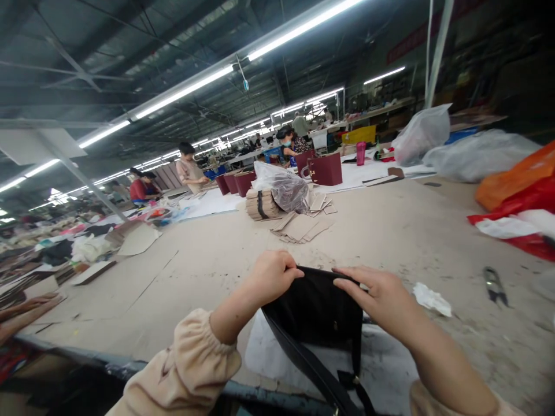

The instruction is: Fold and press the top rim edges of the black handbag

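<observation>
A black handbag with a strap stands tilted at the front edge of the table, over a white sheet. My left hand pinches the left end of its upper edge between thumb and fingers. On the right end of that same edge, my right hand grips with the thumb on the near side and fingers on the far side. The strap hangs down toward me, with metal fittings near its end. What lies inside the bag is too dark to make out.
Thread snips and a crumpled white scrap lie to the right. Farther back are cardboard pieces, a clear plastic bag and dark red boxes. Another person's hand rests at the left edge. Co-workers stand beyond.
</observation>
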A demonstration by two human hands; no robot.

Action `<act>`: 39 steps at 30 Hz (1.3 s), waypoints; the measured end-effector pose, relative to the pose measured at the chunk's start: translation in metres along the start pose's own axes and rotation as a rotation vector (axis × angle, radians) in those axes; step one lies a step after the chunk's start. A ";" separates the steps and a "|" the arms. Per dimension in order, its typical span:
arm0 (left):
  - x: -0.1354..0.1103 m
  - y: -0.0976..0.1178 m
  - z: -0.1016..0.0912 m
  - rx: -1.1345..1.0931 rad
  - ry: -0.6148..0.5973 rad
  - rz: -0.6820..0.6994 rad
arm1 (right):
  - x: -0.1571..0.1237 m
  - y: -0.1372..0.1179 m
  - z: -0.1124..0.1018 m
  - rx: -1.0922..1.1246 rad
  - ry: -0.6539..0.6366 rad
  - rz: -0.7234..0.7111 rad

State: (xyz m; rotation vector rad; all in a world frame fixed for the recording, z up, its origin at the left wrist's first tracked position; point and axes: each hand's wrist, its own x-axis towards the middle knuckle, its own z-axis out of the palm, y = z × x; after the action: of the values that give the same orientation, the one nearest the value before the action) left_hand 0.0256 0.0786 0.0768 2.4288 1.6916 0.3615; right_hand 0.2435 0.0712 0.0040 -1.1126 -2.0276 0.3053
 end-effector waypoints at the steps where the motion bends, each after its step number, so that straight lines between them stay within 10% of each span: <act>1: 0.000 0.000 0.000 -0.004 -0.001 -0.004 | 0.000 0.000 0.000 -0.002 0.007 -0.010; 14: 0.000 0.001 0.000 -0.003 -0.012 -0.025 | 0.000 -0.014 0.001 -0.408 0.139 -0.073; 24: 0.000 -0.005 0.002 0.013 -0.016 0.022 | 0.023 -0.043 0.033 -0.341 0.075 -0.129; 39: -0.019 -0.018 -0.010 -0.001 0.036 0.023 | 0.022 -0.037 0.025 -0.392 0.083 -0.136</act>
State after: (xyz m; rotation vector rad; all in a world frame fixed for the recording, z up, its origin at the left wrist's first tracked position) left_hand 0.0005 0.0669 0.0793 2.4577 1.6788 0.4118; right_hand 0.1966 0.0705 0.0188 -1.1878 -2.1287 -0.2144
